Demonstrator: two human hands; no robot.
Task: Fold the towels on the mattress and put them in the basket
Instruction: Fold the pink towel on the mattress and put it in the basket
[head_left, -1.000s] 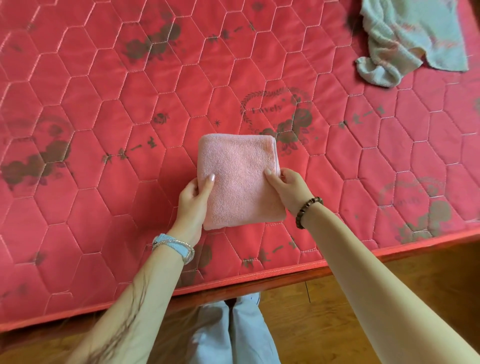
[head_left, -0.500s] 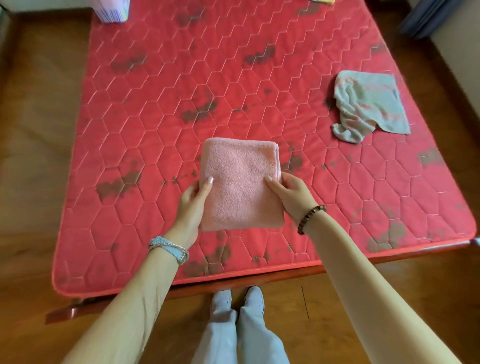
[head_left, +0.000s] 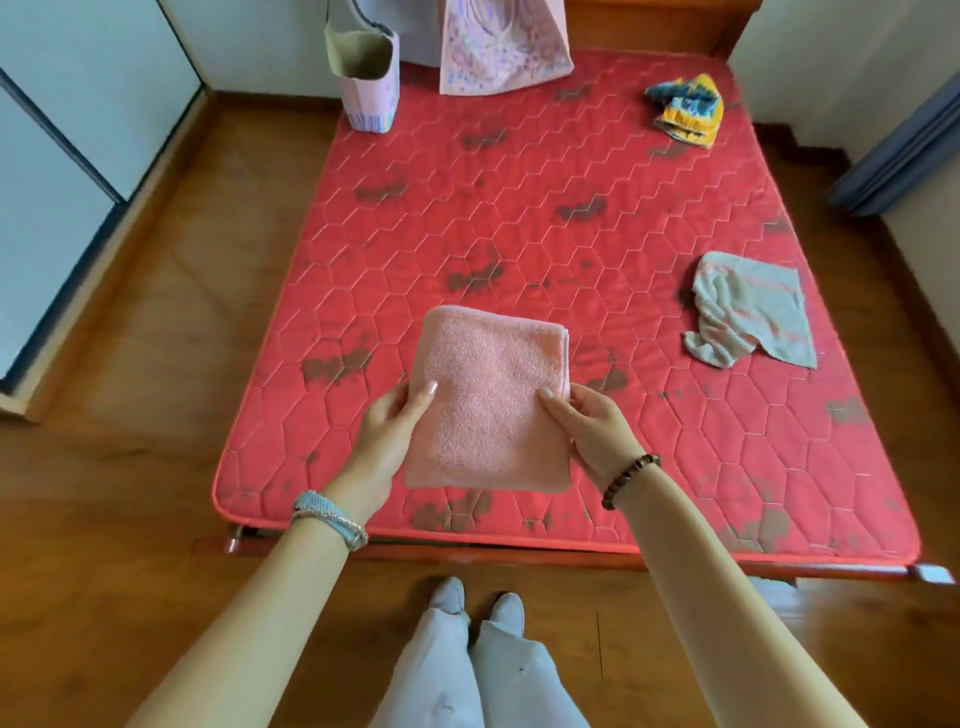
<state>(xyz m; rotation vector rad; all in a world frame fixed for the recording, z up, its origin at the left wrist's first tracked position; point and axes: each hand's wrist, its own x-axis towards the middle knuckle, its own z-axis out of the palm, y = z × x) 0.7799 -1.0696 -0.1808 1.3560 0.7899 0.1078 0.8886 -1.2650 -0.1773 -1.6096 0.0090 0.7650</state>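
Observation:
A folded pink towel is held flat above the near part of the red quilted mattress. My left hand grips its left edge, thumb on top. My right hand grips the right edge the same way. A crumpled grey towel with pink stripes lies at the mattress's right side. A crumpled yellow and blue towel lies at the far right corner. A tall pale fabric basket stands open at the far left corner.
A pink patterned pillow leans against the headboard beside the basket. Wooden floor surrounds the bed. A white wardrobe runs along the left, a blue curtain hangs at the right. My feet stand at the bed's near edge.
The pink towel has been lifted off the mattress in both hands. My view has pulled back and up, bringing the basket, pillow and yellow towel into sight.

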